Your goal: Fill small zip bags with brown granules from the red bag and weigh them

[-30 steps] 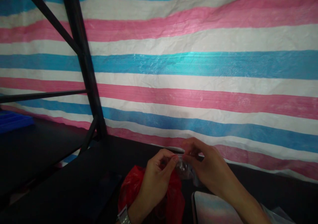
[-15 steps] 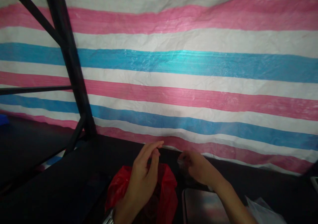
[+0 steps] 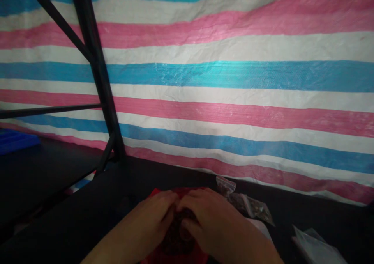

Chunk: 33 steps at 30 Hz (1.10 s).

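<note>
Left hand [image 3: 157, 214] and right hand [image 3: 208, 214] close together at the red bag [image 3: 163, 257], fingers curled, grip unclear from here

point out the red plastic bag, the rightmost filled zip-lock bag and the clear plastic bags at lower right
red plastic bag [image 3: 175, 259]: head view, on its near wall
filled zip-lock bag [image 3: 260, 210]: head view, on its middle
clear plastic bags [image 3: 320, 247]: head view, on the upper surface

One red plastic bag [image 3: 175, 259], observed at the lower middle of the view on the black tabletop [image 3: 140, 174], partly hidden, stands with its mouth open upward and its edges creased, and contains a dark mass [image 3: 175, 238] too dim for separate pieces to be identified.
</note>
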{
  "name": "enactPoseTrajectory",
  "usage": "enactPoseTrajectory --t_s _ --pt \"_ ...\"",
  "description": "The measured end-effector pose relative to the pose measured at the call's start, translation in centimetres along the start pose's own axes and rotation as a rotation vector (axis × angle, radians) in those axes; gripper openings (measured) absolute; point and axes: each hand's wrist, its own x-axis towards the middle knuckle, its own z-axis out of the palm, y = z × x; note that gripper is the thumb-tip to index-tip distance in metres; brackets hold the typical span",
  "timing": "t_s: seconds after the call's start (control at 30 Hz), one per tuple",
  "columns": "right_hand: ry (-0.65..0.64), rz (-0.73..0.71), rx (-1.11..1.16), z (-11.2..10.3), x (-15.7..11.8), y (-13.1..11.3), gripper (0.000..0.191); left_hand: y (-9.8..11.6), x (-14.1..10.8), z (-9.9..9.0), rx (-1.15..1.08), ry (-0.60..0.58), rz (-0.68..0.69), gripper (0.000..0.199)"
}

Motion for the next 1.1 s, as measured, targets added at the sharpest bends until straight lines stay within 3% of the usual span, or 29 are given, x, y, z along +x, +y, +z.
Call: enactPoseTrajectory --t_s 0.13,0.2,0.33,0.5,0.63,0.8,1.0,1.1 --pt "-0.161 0.126 -0.091 2.2 0.4 1.6 0.047 -0.3 1.0 -0.8 -0.011 -0.197 -0.030 0.028" --pt "-0.187 0.139 -0.095 2.2 0.4 2.1 0.040 -0.5 1.0 -1.0 -0.175 -0.159 -0.044 0.024" --pt "-0.160 0.098 -0.097 1.8 0.6 2.0 0.017 -0.6 0.8 -1.6 -0.444 0.096 -0.104 0.026" --pt "-0.184 0.092 -0.043 2.5 1.1 1.6 0.022 -0.5 0.3 -3.0 -0.599 -0.002 -0.120 0.019" --pt "-0.227 0.068 -0.064 3.4 1.2 1.9 0.033 0.0 -0.2 -3.5 -0.640 0.024 -0.128 0.018" --pt "-0.175 0.015 -0.057 3.5 1.2 2.1 0.030 1.1 -0.5 -2.7 -0.574 0.067 -0.090 0.023" --pt "-0.138 -0.042 0.049 2.9 1.7 2.2 0.038 1.7 0.2 -1.4 -0.321 -0.125 -0.030 0.023" --pt "-0.118 -0.040 0.056 3.0 1.9 2.6 0.045 1.5 0.8 -0.8 -0.261 -0.126 -0.027 0.021"
